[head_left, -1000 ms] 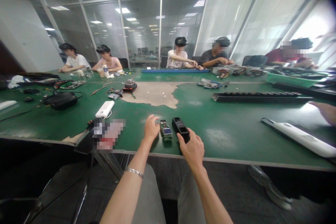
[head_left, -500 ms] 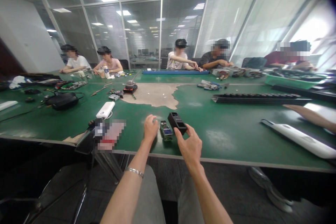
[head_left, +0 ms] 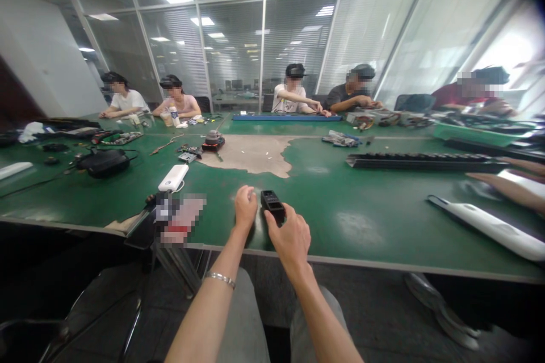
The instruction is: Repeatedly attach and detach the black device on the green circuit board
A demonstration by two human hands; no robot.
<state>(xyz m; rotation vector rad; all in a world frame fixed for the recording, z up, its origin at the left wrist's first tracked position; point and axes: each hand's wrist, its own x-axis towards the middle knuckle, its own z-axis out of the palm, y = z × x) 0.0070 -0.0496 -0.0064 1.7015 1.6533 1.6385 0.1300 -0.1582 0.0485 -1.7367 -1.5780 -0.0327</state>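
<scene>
A small black rectangular housing (head_left: pixel 272 204) with openings in its top face is gripped in my right hand (head_left: pixel 292 233), thumb on the near left side and fingers round the right. It is at or just above the table, where the green circuit board with a small screen was; the board is now hidden beneath or behind it. My left hand (head_left: pixel 246 207) rests just left of the housing without touching it. Its fingers are loosely curled with a small gap to the thumb, and nothing held shows there.
On the green table (head_left: pixel 361 224), a white power bank (head_left: pixel 173 177) lies left and a long white device (head_left: pixel 481 226) right. Farther off are a black pouch (head_left: pixel 104 163), a black slotted rail (head_left: pixel 426 162) and a green tray (head_left: pixel 477 131). Several people sit across the table.
My right hand has carried the black housing left and slightly down, to where the circuit board lay; the board is now out of sight. My left hand's fingers have curled in a little.
</scene>
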